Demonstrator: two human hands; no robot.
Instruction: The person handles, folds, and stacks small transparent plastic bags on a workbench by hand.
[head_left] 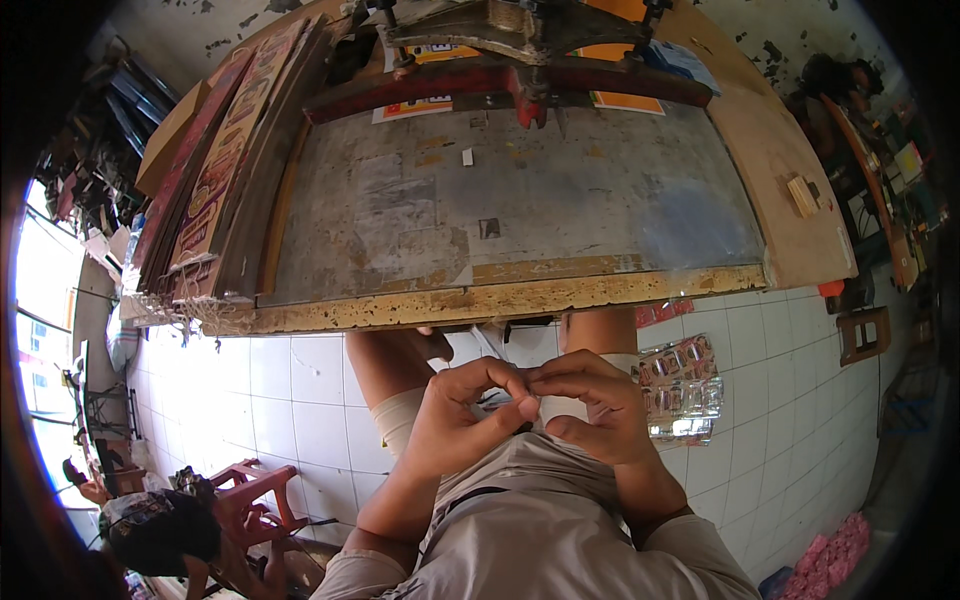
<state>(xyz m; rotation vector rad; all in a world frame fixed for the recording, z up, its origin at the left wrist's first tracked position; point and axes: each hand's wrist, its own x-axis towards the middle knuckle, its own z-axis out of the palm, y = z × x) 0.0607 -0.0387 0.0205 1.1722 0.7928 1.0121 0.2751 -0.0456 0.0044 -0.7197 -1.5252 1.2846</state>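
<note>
Both hands meet fingertip to fingertip below the worktop edge.
Left hand (455,420) and right hand (590,405) curl inward, each grip pinched together on a tiny, indistinct item between them, above the lap, near the scuffed grey worktop (520,215).

Two hands (530,405), one worktable (500,300)
</note>
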